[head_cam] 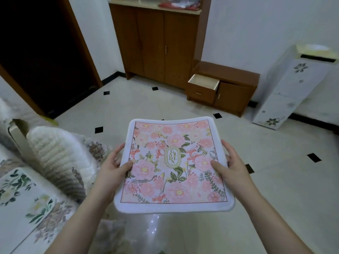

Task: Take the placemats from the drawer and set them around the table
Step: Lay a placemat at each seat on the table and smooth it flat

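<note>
A square placemat [174, 165] with rounded corners is held flat in the near centre, above the glossy tiled floor [275, 180]. Its surface is printed with pink flowers and green leaves inside a thin dark line, a soft white border runs round the edge, and an oval gold emblem reading "GARDEN" sits at the middle. The far edge is bowed slightly upward.

The left edge of the placemat is gripped by the left hand [113, 165], with the thumb laid on the printed top and the fingers curled underneath. The right edge is gripped the same way by the right hand [229, 165]. Whether more than 1 mat is held cannot be told.

At the far right, a low brown wooden cabinet [236, 88] is seen against the wall, with 1 drawer [203, 87] pulled open; its pale interior is visible. A taller wooden cupboard [157, 43] with 3 doors stands to the left of it. Farther right, a tall white box-shaped unit [289, 85] with flower decals is seen. The floor is laid with pale polished tiles and small black diamond insets.

At the near left, ribbed white cushions [53, 151] and a floral-printed fabric surface [27, 198] are visible.
</note>
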### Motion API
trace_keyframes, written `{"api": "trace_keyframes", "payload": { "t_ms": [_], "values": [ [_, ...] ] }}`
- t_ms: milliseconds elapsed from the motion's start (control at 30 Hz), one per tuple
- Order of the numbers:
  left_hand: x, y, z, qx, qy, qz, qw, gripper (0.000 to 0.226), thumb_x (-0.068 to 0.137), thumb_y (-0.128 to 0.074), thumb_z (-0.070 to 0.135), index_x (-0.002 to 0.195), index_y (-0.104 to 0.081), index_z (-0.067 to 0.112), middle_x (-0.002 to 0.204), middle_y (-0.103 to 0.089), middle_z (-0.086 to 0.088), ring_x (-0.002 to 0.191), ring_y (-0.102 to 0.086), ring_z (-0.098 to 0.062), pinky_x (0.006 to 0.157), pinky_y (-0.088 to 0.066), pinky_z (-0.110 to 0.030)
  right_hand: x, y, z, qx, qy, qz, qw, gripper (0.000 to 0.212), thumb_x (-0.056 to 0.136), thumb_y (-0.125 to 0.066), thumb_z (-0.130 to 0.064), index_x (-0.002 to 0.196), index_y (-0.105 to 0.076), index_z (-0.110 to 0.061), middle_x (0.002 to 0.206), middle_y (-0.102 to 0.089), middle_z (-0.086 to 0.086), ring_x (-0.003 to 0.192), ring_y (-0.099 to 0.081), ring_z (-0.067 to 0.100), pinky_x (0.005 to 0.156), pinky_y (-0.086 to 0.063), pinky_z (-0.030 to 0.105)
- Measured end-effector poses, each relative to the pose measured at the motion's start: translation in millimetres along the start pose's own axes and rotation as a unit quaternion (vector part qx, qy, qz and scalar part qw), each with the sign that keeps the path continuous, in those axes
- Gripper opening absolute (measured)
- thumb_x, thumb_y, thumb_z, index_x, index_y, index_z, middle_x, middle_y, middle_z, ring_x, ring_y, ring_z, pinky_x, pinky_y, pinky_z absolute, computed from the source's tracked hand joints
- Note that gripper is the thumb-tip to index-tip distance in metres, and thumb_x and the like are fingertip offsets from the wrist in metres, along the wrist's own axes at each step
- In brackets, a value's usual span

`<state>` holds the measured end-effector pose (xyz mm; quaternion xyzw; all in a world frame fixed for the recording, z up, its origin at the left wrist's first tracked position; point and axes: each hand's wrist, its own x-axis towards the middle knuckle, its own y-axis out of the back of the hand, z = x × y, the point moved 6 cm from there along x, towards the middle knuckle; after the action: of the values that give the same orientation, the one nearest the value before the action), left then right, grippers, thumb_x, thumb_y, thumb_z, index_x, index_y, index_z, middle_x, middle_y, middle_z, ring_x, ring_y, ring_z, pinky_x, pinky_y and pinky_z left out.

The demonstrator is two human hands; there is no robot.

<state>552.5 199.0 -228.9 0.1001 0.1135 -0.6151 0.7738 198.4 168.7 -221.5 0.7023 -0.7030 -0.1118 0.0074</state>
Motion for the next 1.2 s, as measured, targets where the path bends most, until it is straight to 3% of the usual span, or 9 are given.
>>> {"api": "trace_keyframes", "payload": {
  "t_ms": [133,267,500,633,733,867,1000,1200],
  "values": [
    [39.6,-3.5,17.9,-0.006,-0.001,0.011,1.000,0.058,0.095,-0.061,0.003,0.137,-0.048,0.040,0.098,-0.077,-0.005,0.078,-0.076,-0.032,0.050,-0.060,-0.040,48.8,-10.6,-8.5,0.005,-0.007,-0.017,1.000,0.070,0.090,-0.069,-0.015,0.139,-0.037,-0.054,0.105,-0.074,-0.006,0.084,-0.076,0.022,0.067,-0.062,0.041],
    [82.9,-13.8,21.9,0.004,0.007,0.015,1.000,0.059,0.095,-0.061,0.004,0.138,-0.046,0.041,0.097,-0.078,-0.004,0.078,-0.076,-0.034,0.051,-0.060,-0.042,106.6,-11.4,-5.1,0.012,-0.027,-0.036,0.999,0.069,0.090,-0.069,-0.014,0.137,-0.038,-0.055,0.104,-0.075,-0.005,0.086,-0.075,0.025,0.073,-0.061,0.049],
    [165.5,-34.9,32.5,-0.015,-0.002,0.066,0.998,0.060,0.096,-0.060,0.005,0.139,-0.046,0.043,0.105,-0.077,-0.006,0.085,-0.075,-0.036,0.064,-0.061,-0.054,222.8,-15.6,-15.9,0.014,-0.010,-0.081,0.997,0.067,0.091,-0.067,-0.011,0.138,-0.040,-0.050,0.105,-0.075,-0.003,0.084,-0.076,0.024,0.069,-0.062,0.046],
    [201.9,-42.3,51.3,-0.013,-0.011,0.101,0.995,0.060,0.095,-0.060,0.006,0.136,-0.048,0.048,0.105,-0.077,-0.005,0.084,-0.075,-0.035,0.064,-0.061,-0.052,286.5,-21.2,-38.0,0.011,0.005,-0.121,0.993,0.068,0.090,-0.067,-0.008,0.136,-0.040,-0.051,0.102,-0.076,-0.006,0.081,-0.076,0.022,0.063,-0.062,0.037],
    [222.3,-39.5,62.1,-0.020,-0.010,0.127,0.992,0.059,0.095,-0.061,0.007,0.133,-0.049,0.051,0.104,-0.077,-0.005,0.084,-0.075,-0.035,0.060,-0.061,-0.048,326.1,-34.0,-50.9,0.001,0.012,-0.150,0.989,0.067,0.090,-0.068,-0.009,0.130,-0.042,-0.057,0.103,-0.075,-0.004,0.082,-0.076,0.023,0.068,-0.062,0.044],
    [240.9,-23.1,69.8,-0.040,0.007,0.162,0.986,0.058,0.095,-0.062,0.008,0.135,-0.048,0.048,0.104,-0.077,-0.006,0.085,-0.075,-0.037,0.063,-0.061,-0.049,363.3,-66.0,-65.3,0.008,0.026,-0.183,0.983,0.072,0.089,-0.069,-0.009,0.112,-0.045,-0.073,0.100,-0.075,-0.014,0.080,-0.076,0.022,0.063,-0.062,0.040],
    [260.2,8.2,74.1,-0.033,0.002,0.209,0.977,0.054,0.096,-0.063,0.013,0.137,-0.047,0.044,0.100,-0.078,-0.004,0.082,-0.076,-0.033,0.057,-0.061,-0.043,397.6,-111.6,-77.7,0.001,0.027,-0.223,0.974,0.067,0.089,-0.069,-0.012,0.122,-0.042,-0.064,0.104,-0.075,-0.007,0.081,-0.076,0.022,0.066,-0.063,0.044],
    [293.6,75.6,71.7,-0.047,-0.016,0.256,0.965,0.056,0.093,-0.067,0.020,0.131,-0.048,0.056,0.109,-0.076,-0.003,0.091,-0.075,-0.033,0.072,-0.059,-0.058,447.9,-199.6,-98.0,-0.015,0.030,-0.271,0.962,0.066,0.089,-0.069,-0.011,0.128,-0.043,-0.058,0.105,-0.074,-0.003,0.082,-0.076,0.024,0.064,-0.063,0.043]
  ]
}}
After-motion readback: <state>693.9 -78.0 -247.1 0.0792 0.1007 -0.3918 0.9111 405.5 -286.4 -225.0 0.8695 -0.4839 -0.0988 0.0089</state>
